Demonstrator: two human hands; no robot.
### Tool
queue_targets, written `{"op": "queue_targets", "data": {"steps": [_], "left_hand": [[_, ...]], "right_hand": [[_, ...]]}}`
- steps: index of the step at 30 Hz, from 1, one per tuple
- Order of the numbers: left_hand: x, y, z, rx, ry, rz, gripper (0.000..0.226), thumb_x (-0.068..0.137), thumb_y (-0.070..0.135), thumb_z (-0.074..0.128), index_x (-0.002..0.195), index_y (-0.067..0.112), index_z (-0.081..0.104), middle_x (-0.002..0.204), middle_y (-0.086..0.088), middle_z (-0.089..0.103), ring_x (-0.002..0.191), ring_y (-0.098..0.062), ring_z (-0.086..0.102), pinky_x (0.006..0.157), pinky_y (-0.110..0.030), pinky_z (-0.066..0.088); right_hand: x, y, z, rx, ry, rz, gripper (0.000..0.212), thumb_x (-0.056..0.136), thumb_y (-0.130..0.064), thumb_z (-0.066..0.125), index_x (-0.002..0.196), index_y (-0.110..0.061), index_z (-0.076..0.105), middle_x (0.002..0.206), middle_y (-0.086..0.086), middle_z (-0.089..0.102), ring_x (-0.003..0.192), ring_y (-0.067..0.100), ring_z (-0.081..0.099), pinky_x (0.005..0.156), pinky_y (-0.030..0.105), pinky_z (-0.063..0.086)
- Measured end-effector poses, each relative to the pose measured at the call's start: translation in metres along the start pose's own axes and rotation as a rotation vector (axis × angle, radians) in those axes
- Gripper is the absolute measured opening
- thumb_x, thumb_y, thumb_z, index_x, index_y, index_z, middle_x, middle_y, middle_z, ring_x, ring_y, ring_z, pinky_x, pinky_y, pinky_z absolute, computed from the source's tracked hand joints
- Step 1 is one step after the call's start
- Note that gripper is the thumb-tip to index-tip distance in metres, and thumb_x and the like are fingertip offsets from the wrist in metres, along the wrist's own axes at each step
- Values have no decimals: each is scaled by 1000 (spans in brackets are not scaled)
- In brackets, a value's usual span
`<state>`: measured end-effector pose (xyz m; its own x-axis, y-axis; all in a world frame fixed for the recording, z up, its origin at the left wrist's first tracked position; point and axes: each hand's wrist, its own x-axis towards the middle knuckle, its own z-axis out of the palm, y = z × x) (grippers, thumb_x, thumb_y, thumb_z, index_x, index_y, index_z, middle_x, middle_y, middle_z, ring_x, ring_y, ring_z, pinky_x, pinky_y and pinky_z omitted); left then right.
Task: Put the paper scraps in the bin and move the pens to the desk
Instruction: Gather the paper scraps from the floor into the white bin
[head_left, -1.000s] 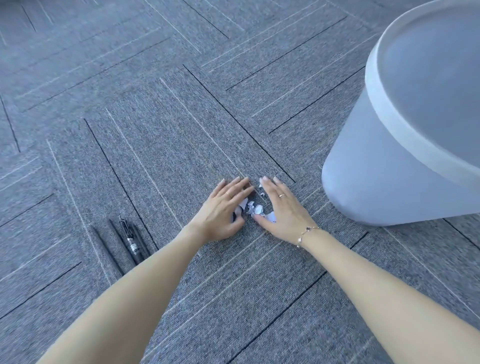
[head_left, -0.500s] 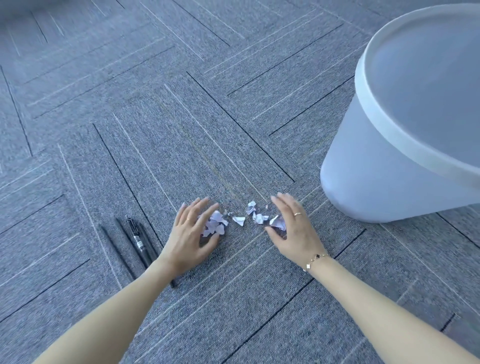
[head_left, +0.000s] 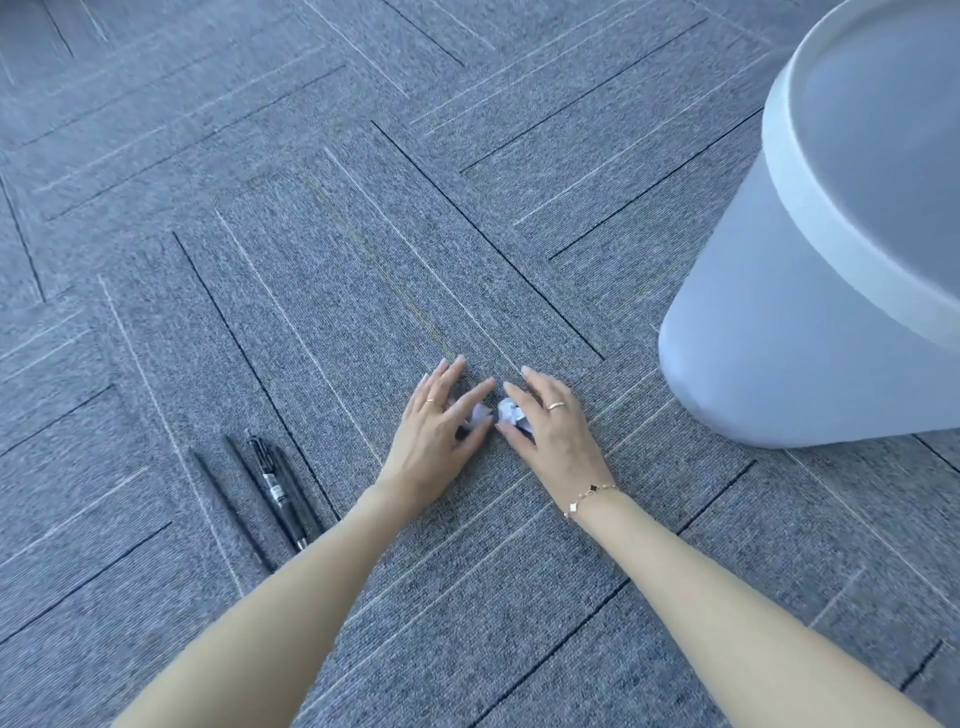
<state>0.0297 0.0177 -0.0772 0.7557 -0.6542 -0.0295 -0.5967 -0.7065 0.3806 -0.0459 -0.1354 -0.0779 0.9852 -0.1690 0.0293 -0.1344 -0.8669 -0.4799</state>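
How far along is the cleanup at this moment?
Done: nothing; no scraps show in the bin. In hand: left hand and right hand cup the scraps together on the carpet. Left: binning them and moving the pens, which lie untouched beside the left forearm.

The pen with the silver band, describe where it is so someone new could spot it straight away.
Left of the left hand, a row of black pens lies on the grey carpet, far from the bin. The pen with the silver band is the only one with a shiny metal ring.

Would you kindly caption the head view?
Left hand and right hand cup paper scraps on carpet beside bin.
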Motion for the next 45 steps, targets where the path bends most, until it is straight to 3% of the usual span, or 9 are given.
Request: {"op": "queue_targets", "data": {"steps": [3, 6, 16, 21, 27, 31, 35, 39, 45], "left_hand": [[2, -9, 3, -55, 91, 45, 37, 90, 38, 47, 124, 30, 57, 144, -7, 41, 133, -22, 34, 112, -38, 22], [1, -10, 5, -108, 210, -12, 28, 87, 32, 53, 110, 22, 66, 123, -7, 54, 110, -19, 45, 99, -35, 33], [2, -3, 1, -59, 204, -74, 25, 93, 28, 44, 94, 8, 59, 90, -6, 56, 77, -21, 57, 71, -32, 50], [8, -6, -7, 139, 116, 8, 35, 94, 37, 35, 82, 11, 55, 75, -1, 57, 62, -17, 57, 51, -31, 52], [17, -13, -22, 223, -39, 156, 33, 93, 35, 36, 93, 9, 56, 94, -7, 51, 54, -9, 44, 46, -20, 52], [19, -15, -23, 309, -57, 234, 21, 75, 24, 75, 84, 16, 57, 78, 1, 57, 57, -1, 32, 33, -15, 46], [23, -19, -27, 239, -8, 175, 30, 92, 34, 42, 84, 9, 58, 81, -2, 52, 54, -9, 47, 45, -24, 53], [6, -29, -40, 190, -34, 127, 39, 90, 38, 33, 83, 6, 55, 69, 3, 46, 49, -12, 49, 47, -30, 56], [-20, -34, -48, -45, -76, -113, 34, 96, 34, 32, 81, 7, 47, 67, -1, 54, 50, -15, 52, 49, -27, 47]], "right_hand": [[11, 5, 3, 60, 118, -3, 32, 83, -29, 62, 108, -10, 67, 117, 15, 59, 104, 28, 53, 87, 37, 50], [17, 8, 4, 81, 170, -33, 27, 80, -28, 62, 97, -9, 70, 101, 13, 61, 87, 26, 55, 75, 26, 47], [22, 6, 5, 31, 142, -88, 22, 90, -22, 46, 90, -4, 58, 87, 10, 57, 56, 16, 55, 52, 22, 52], [26, 0, -6, -226, 75, -101, 12, 91, -17, 49, 86, -6, 48, 57, 2, 51, 28, 12, 35, 25, 17, 31], [15, 11, -20, -272, -14, 22, 18, 89, -16, 49, 73, -8, 48, 39, -10, 26, 28, 15, 31, 35, 10, 9], [8, 16, -36, -314, -147, 116, 34, 101, -28, 26, 91, -8, 52, 55, 0, 53, 57, 27, 61, 44, 25, 31], [2, 17, -48, -298, -189, 42, 38, 102, -34, 21, 94, -9, 49, 62, 4, 58, 53, 25, 57, 38, 25, 24], [0, 15, -53, -258, -185, 30, 35, 102, -30, 23, 92, -9, 49, 55, -4, 45, 45, 17, 44, 37, 22, 23], [-5, 6, -57, -248, -205, 89, 18, 97, -6, 35, 105, -7, 51, 65, -2, 49, 51, 18, 49, 47, 28, 37]]}}
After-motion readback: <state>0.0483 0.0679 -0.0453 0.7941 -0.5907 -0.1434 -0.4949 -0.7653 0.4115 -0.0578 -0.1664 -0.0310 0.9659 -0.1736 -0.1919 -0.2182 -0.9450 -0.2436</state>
